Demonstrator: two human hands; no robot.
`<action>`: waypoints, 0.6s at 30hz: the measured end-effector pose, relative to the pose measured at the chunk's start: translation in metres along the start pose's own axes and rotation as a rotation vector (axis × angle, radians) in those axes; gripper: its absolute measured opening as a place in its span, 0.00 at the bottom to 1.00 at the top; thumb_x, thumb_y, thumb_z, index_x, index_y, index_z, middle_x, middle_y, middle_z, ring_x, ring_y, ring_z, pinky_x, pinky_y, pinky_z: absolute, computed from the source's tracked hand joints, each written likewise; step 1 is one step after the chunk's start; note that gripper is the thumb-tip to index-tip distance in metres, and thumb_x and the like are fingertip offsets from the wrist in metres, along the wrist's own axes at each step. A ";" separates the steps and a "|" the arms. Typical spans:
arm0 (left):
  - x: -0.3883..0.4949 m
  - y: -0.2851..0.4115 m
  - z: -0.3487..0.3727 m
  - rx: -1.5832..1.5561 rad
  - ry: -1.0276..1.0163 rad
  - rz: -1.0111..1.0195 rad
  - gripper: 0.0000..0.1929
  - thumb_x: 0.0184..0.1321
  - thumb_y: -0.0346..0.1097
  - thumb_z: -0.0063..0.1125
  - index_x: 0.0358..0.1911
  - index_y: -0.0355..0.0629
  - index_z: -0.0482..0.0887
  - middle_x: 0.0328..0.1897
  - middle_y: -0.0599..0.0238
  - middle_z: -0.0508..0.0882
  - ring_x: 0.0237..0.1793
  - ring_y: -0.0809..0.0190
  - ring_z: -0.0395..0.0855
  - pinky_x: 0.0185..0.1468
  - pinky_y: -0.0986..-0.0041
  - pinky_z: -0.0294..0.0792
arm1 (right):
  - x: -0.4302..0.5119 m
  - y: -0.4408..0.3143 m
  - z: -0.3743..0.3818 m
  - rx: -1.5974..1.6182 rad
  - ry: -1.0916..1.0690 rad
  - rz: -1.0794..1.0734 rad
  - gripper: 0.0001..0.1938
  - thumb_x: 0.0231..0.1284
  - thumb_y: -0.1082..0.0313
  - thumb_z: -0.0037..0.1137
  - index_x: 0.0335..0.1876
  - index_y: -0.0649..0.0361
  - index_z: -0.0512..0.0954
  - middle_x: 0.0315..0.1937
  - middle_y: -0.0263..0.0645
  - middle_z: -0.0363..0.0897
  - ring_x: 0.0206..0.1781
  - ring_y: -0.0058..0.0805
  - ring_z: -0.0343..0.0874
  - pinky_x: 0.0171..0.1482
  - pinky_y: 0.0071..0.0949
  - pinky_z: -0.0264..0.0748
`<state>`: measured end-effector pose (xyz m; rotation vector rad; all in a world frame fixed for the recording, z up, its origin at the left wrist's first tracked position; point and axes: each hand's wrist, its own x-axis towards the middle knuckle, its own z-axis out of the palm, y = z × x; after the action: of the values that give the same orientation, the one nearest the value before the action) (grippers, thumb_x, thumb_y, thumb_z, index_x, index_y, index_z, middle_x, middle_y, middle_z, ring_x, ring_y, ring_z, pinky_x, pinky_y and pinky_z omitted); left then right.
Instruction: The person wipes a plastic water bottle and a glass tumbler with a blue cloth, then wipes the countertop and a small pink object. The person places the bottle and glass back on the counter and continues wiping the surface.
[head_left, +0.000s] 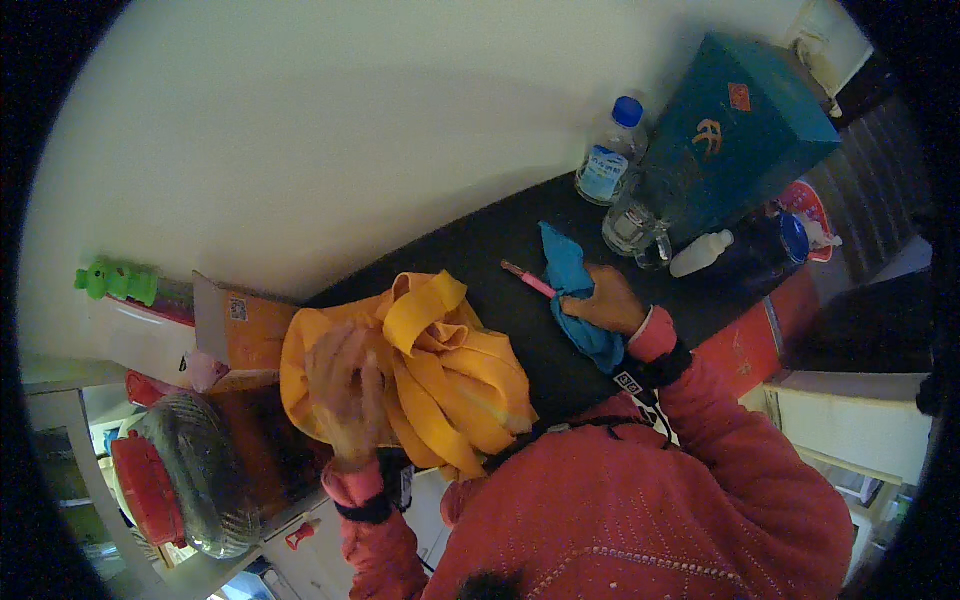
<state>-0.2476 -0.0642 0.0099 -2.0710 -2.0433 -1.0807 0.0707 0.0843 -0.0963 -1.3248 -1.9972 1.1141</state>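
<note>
My left hand (347, 397), slightly blurred, lies over a bunched yellow-orange fabric bag (465, 367), its fingers spread against the cloth. The bag's broad straps are looped and folded on top. To the right, my right hand (611, 300) grips a crumpled blue cloth (567, 259) on the black tabletop (499, 236). One end of the cloth sticks out above the fist and another hangs below it. A pen-like stick with a pink barrel (536, 283) touches the cloth's left side; whether my fingers also hold it cannot be seen.
A clear bottle with a blue cap (611, 161), a glass mug (636, 229), a small white bottle (701, 253) and a blue-lidded jar (793, 236) stand right, near a tall teal box (750, 135). On the left are an orange carton (259, 330) and a large red-lidded jar (195, 472).
</note>
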 end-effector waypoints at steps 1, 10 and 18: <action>-0.004 0.010 0.002 0.000 -0.020 0.047 0.14 0.54 0.30 0.57 0.46 0.38 0.81 0.53 0.53 0.79 0.55 0.46 0.74 0.60 0.58 0.63 | -0.001 0.001 0.000 0.039 -0.019 0.010 0.16 0.42 0.58 0.65 0.34 0.61 0.80 0.29 0.43 0.81 0.29 0.37 0.81 0.36 0.35 0.77; -0.024 0.019 0.032 0.277 -0.179 0.138 0.16 0.54 0.33 0.58 0.46 0.37 0.80 0.62 0.51 0.73 0.60 0.43 0.69 0.67 0.48 0.55 | -0.013 -0.018 -0.018 0.607 -0.197 0.376 0.15 0.58 0.63 0.56 0.49 0.61 0.77 0.32 0.36 0.81 0.28 0.25 0.80 0.32 0.27 0.79; 0.000 -0.005 0.049 0.302 -0.106 0.188 0.15 0.55 0.32 0.56 0.46 0.35 0.80 0.61 0.50 0.73 0.59 0.44 0.69 0.67 0.49 0.55 | -0.016 -0.018 -0.017 0.873 -0.254 0.402 0.18 0.61 0.53 0.51 0.35 0.64 0.79 0.27 0.37 0.80 0.29 0.21 0.78 0.33 0.22 0.75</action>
<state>-0.2307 -0.0402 -0.0294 -2.1450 -1.8675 -0.6038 0.0809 0.0718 -0.0714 -1.1287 -1.1118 2.1012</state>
